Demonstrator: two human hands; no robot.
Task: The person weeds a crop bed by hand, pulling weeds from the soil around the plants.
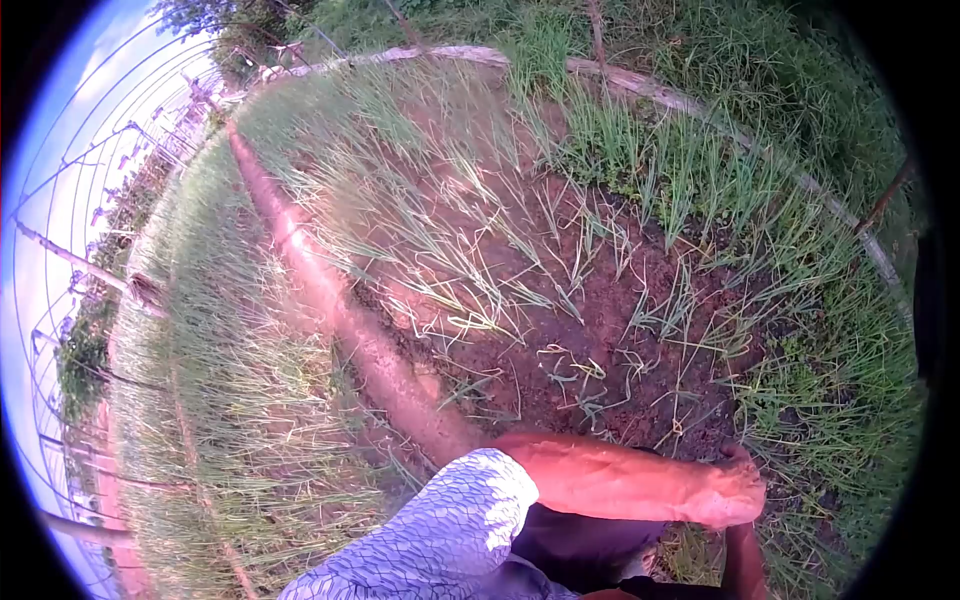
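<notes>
From the bottom centre, my left arm in a blue-white scale-patterned sleeve [440,530] reaches right across the view. My left hand [735,492] is curled closed beside the green plants [800,430] at the bed's right side; what lies inside its fingers is hidden. Just below it, part of my right arm [743,562] shows in shadow, with the fingers of that hand out of sight behind the left one. Thin, bent onion-like plants [480,320] stand and lean in damp brown soil [640,390] beyond my arm.
A narrow raised soil ridge [370,350] runs from the upper left down towards my sleeve. Dense green rows [230,330] grow left of it. A pale curved border [690,100] edges the bed, with thin posts along it. Wires and poles of a frame arch at the far left.
</notes>
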